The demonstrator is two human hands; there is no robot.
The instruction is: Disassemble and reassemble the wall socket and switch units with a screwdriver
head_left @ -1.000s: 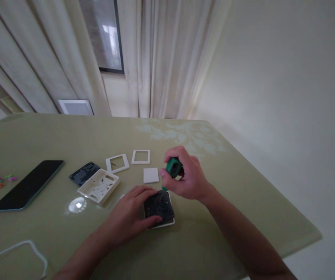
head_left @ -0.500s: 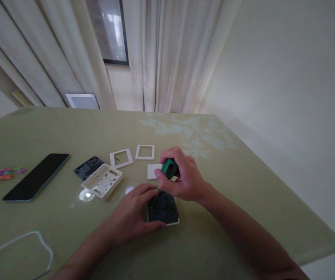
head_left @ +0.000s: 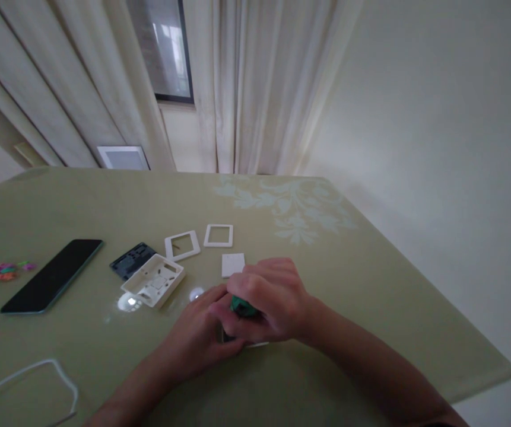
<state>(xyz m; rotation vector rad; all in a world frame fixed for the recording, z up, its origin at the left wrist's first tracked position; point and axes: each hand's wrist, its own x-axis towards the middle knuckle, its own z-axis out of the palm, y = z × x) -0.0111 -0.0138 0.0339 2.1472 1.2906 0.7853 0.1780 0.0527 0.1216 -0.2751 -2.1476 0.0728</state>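
Lower than 0.5 s ago, our right hand [head_left: 273, 299] now covers most of the dark unit [head_left: 227, 337], its fingers clamped round a green handle [head_left: 243, 306]. Our left hand [head_left: 197, 332] grips the unit's left side, fingers and thumb around it, low on the table [head_left: 371, 284]. We cannot tell whether the black slab [head_left: 53, 276] bears writing.

The green handle [head_left: 243, 307] looks plastic, the tabletop [head_left: 371, 284] smooth and glossy, the curtains [head_left: 273, 89] cloth.
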